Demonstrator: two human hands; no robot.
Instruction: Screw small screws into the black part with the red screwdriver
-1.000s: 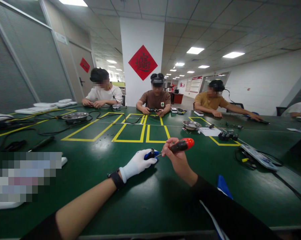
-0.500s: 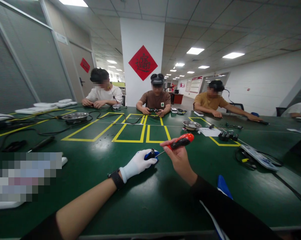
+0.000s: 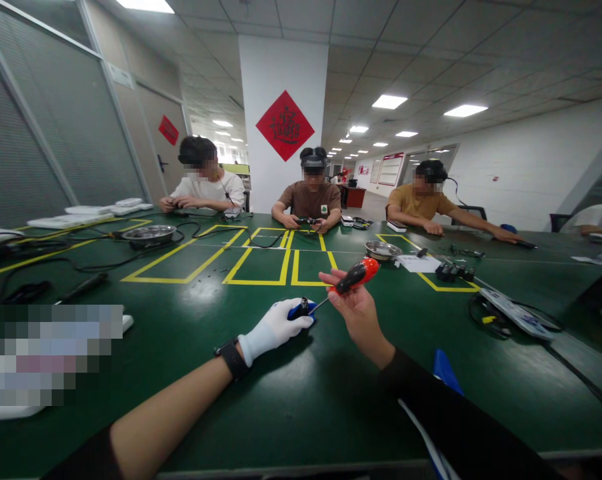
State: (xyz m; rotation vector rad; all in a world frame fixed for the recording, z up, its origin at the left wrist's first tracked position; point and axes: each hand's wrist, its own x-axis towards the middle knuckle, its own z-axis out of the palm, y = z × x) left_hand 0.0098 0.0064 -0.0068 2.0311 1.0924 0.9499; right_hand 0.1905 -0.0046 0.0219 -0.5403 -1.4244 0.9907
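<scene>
My left hand, in a white glove with blue at the fingers, is closed around a small black part with a metal cylinder standing up from it. Its fingers hide most of that part. In my bare right hand is a screwdriver with a red and black handle, tilted up to the right. The thin shaft runs down to the black part by my left fingertips; whether the tip sits in a screw is hidden. The right fingers are loosely around the handle, some stretched out.
Metal bowls and black parts lie further back on the green table. A power strip with cables is at right. By my right sleeve lies a blue and white item. Three people sit opposite.
The screwdriver handle has shifted slightly left and turned in my right hand, whose fingers have loosened a little. My left hand holds nearly still. The person at far left has moved their hands.
</scene>
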